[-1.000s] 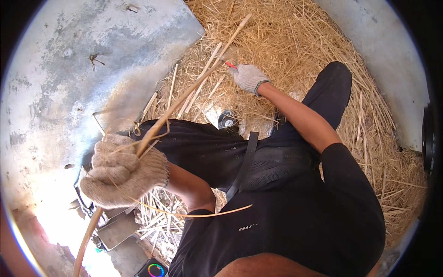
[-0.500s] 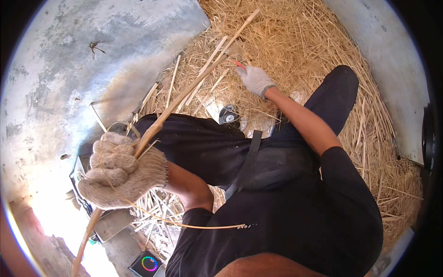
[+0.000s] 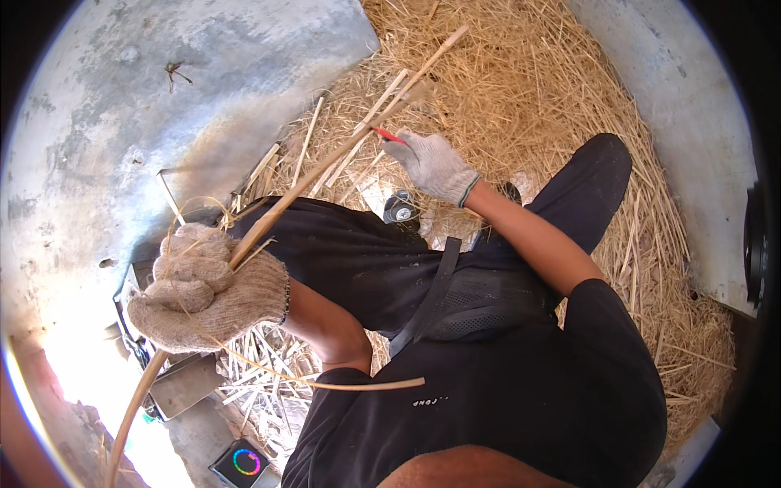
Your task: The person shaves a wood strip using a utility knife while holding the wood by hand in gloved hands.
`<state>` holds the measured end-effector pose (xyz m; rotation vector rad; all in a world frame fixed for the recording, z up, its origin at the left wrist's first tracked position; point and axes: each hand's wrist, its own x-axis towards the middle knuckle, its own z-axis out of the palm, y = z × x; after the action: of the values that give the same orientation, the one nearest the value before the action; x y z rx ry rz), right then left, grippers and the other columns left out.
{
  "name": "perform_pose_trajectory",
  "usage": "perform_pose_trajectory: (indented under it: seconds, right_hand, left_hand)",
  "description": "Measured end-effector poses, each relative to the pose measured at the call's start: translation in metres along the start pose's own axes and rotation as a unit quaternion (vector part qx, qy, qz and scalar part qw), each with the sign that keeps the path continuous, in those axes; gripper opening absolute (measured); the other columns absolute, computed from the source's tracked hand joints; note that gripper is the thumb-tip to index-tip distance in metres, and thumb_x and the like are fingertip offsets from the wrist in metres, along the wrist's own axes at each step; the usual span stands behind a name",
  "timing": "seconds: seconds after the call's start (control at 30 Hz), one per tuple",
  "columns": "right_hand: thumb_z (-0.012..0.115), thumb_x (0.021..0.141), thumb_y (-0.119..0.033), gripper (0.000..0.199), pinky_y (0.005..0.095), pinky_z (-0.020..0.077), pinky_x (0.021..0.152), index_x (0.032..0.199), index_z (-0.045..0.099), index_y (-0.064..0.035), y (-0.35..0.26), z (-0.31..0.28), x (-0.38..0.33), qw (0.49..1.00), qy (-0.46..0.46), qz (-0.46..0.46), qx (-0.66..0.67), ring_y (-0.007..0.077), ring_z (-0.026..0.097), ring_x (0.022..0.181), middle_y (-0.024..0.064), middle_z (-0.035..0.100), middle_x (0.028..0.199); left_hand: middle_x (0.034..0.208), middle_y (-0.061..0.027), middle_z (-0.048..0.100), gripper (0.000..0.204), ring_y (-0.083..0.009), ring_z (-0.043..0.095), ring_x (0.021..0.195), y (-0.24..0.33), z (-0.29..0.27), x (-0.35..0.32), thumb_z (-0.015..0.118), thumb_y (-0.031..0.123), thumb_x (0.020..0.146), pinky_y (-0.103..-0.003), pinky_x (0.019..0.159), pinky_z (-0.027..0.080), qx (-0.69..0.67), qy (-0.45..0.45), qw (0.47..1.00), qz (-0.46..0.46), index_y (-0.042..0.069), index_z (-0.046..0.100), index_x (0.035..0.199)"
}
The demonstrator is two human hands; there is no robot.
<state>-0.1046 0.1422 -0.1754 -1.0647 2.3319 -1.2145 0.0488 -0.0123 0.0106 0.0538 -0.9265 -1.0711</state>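
My left hand (image 3: 213, 285), in a thick knitted glove, is closed round a long tan cane (image 3: 305, 183). The cane slants from the lower left edge to the far middle. A thin pale strip (image 3: 350, 385) trails from beside this glove across my shirt. My right hand (image 3: 435, 165), in a lighter glove, is closed on a slim red-handled tool (image 3: 386, 134). The red part meets the cane's far stretch. The tool's working end is blurred, so its kind cannot be made out.
Heaps of straw-like shavings (image 3: 521, 73) cover the floor ahead and to the right. Loose split sticks (image 3: 307, 140) lie beyond my left leg. Pale worn walls (image 3: 203, 49) stand left and right. A dark device with a coloured ring (image 3: 241, 464) lies at lower left.
My right hand has drawn the red-handled tool back and left along the cane toward me. My left hand and the cane have shifted slightly; the grip stays closed.
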Motion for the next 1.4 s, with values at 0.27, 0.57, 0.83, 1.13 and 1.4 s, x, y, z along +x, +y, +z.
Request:
perform_pose_trajectory:
  seconds: [0.27,0.57,0.83,1.13,1.4]
  right_hand:
    - [0.037,0.103,-0.058,0.071,0.0528,0.0517,0.065,0.103,0.062,0.0075,0.099,0.005,0.037,0.989,0.022,0.105,-0.105,0.0448,0.067,0.071,0.0292,0.065,0.074]
    - [0.052,0.103,-0.041,0.043,0.0462,0.0473,0.053,0.099,0.060,0.0011,-0.049,0.001,-0.019,0.992,0.013,-0.083,0.092,0.0419,0.062,0.056,0.0213,0.060,0.060]
    - [0.042,0.104,-0.049,0.058,0.0517,0.0513,0.058,0.103,0.061,0.0062,0.087,0.013,0.019,0.979,0.057,0.090,-0.172,0.0449,0.066,0.065,0.0276,0.064,0.069]
    - [0.049,0.102,-0.046,0.050,0.0477,0.0503,0.057,0.112,0.062,0.0011,-0.053,-0.028,-0.028,0.993,-0.023,-0.003,0.120,0.0416,0.065,0.062,0.0212,0.062,0.065]
    - [0.052,0.104,-0.038,0.039,0.0462,0.0482,0.053,0.112,0.062,-0.0014,-0.068,0.001,-0.033,0.997,0.002,-0.042,0.067,0.0397,0.064,0.058,0.0211,0.058,0.059]
  left_hand:
    - [0.042,0.0054,0.036,0.049,-0.0057,0.031,0.029,-0.007,-0.013,0.003,0.046,0.030,0.103,-0.020,0.026,0.029,-0.061,-0.208,0.975,0.048,0.017,0.028,0.060]
    - [0.048,0.0068,0.025,0.054,-0.0052,0.027,0.038,0.000,-0.003,0.003,0.059,0.028,0.096,-0.024,0.035,0.025,0.033,-0.006,0.999,0.010,0.024,0.022,0.057]
    - [0.043,0.0061,0.031,0.046,-0.0078,0.035,0.034,0.004,-0.004,-0.005,0.051,0.035,0.101,-0.023,0.032,0.033,0.026,-0.010,0.999,0.021,0.019,0.035,0.060]
    - [0.045,0.0055,0.039,0.052,-0.0059,0.037,0.033,-0.005,-0.018,-0.003,0.042,0.044,0.106,-0.022,0.032,0.034,-0.022,-0.082,0.996,0.005,0.019,0.035,0.061]
    - [0.044,0.0068,0.034,0.056,-0.0036,0.036,0.034,0.000,-0.017,-0.005,0.049,0.045,0.104,-0.020,0.031,0.035,0.001,-0.059,0.998,0.000,0.020,0.031,0.057]
